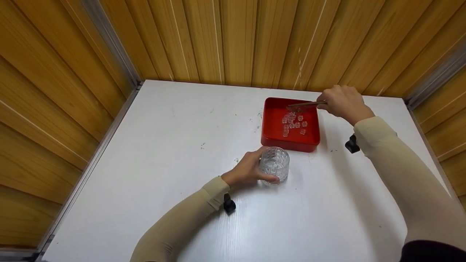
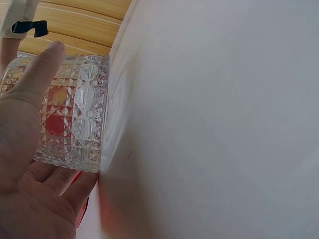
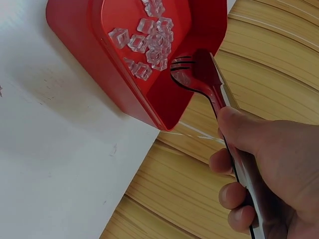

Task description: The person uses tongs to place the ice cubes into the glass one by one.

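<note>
My left hand (image 1: 247,169) holds a clear cut-glass tumbler (image 1: 275,163) upright on the table, thumb on the near side and fingers around the far side. The left wrist view shows the tumbler's faceted wall (image 2: 82,119) close up. In my right hand (image 1: 344,103) is a pair of metal tongs (image 3: 239,159) with a pronged tip. The tips reach into a red square tray (image 1: 287,144), above its far right part. Several clear ice-like cubes (image 3: 154,42) lie loosely on the tray floor. Something clear shows at the prongs; whether it is pinched I cannot tell.
The tray stands on a white table (image 1: 174,145) near its back edge, just beyond the tumbler. Yellow wood-slat walls (image 1: 236,43) rise behind and at both sides. Small dark marks dot the tabletop.
</note>
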{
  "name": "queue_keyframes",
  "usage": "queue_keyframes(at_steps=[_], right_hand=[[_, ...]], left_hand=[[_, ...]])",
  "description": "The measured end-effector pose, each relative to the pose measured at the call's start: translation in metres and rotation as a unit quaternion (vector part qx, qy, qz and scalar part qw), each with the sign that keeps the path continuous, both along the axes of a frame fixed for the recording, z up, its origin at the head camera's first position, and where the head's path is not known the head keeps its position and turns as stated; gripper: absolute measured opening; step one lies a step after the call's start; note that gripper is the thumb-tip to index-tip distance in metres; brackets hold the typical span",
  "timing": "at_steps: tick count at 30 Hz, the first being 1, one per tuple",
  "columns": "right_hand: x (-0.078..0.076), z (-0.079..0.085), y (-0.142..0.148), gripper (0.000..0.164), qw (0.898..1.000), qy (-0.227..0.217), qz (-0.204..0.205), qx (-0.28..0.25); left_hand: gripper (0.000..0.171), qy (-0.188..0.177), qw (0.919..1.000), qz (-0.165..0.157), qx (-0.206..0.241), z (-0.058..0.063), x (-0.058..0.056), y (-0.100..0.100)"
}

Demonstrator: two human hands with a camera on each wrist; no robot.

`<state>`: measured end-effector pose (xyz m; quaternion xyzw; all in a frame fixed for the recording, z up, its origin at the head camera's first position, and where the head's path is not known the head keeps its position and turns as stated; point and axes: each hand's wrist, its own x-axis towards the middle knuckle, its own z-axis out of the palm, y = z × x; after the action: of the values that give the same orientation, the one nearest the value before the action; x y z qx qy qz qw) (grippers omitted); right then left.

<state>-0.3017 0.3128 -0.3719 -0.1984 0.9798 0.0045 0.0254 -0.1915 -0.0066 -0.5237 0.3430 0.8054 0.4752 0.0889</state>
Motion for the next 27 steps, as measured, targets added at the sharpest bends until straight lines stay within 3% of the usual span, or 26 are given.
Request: queue_keyframes(at_steps=[12, 27], right_hand=[[-0.009, -0.005, -0.002, 0.024, 1.0, -0.018, -0.013, 0.017], [-0.011, -0.009, 0.0, 0.025, 1.0, -0.017, -0.012, 0.0]], left_hand=[[0.091, 0.009, 0.9999, 0.0, -0.01, 0.0, -0.001, 0.0], [0.094, 0.0, 1.0, -0.003, -0.009, 0.0, -0.003, 0.001]])
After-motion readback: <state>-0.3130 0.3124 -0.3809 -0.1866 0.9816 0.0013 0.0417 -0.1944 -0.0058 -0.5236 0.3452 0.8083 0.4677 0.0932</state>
